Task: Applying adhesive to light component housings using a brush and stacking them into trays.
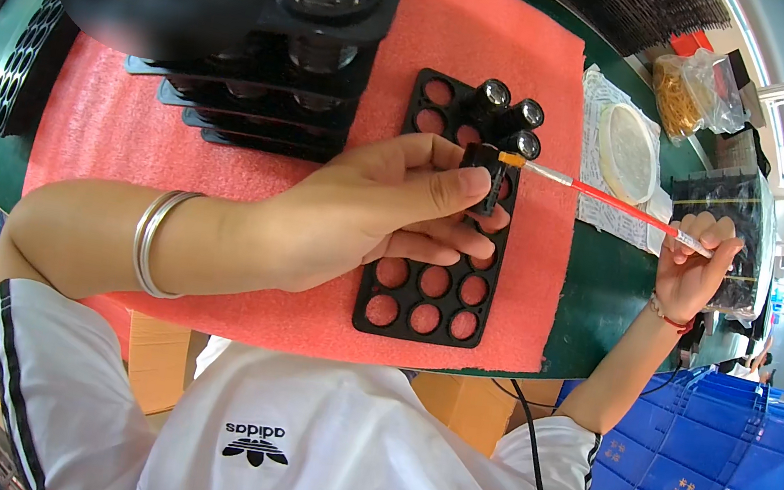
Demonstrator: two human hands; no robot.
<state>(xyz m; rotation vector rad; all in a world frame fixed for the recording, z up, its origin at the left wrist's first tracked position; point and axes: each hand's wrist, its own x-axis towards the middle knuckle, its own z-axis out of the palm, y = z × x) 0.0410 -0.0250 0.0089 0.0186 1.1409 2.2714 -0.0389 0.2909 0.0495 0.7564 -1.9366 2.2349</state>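
Note:
My left hand (349,194) is closed round a short black cylindrical part (480,164), gripped between thumb and fingers above a black tray with round holes (360,313). My right hand (695,263) pinches the far end of a slim red-handled brush (609,197). Its orange bristles meet the upper end of the black part, or lie right beside it. In the tray's far right corner stand several black barrels with clear glass tops (495,93). Many of the tray's nearer holes show the pink mat beneath.
A pink foam mat (525,294) covers much of the green table (589,308). Stacked black trays (248,130) hold clear lenses at the far left. Right of the mat, a round pale dish (625,153) sits on printed paper. Blue crates (694,448) stand at the right.

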